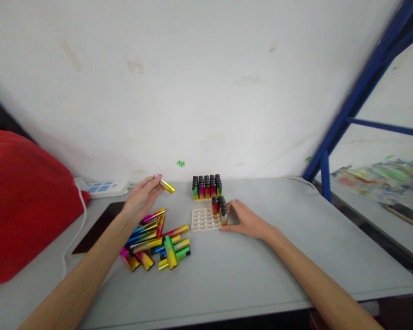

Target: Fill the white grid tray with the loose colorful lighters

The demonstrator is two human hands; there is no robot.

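My left hand [142,196] is raised above the table and pinches a gold lighter [167,186] between thumb and fingertips. Below it lies a loose pile of several shiny coloured lighters [156,240]. My right hand [245,219] rests on the table at the right edge of a white holed tray [202,220]. Its fingers are closed on a lighter [224,215] that stands in the tray's right corner among a few upright ones. Behind the tray stands a full block of upright lighters [207,186].
A red bag [24,197] fills the left side. A white power strip [105,187] and its cable lie by the wall, with a dark flat tablet [98,227] in front. A blue metal frame [351,110] rises at the right.
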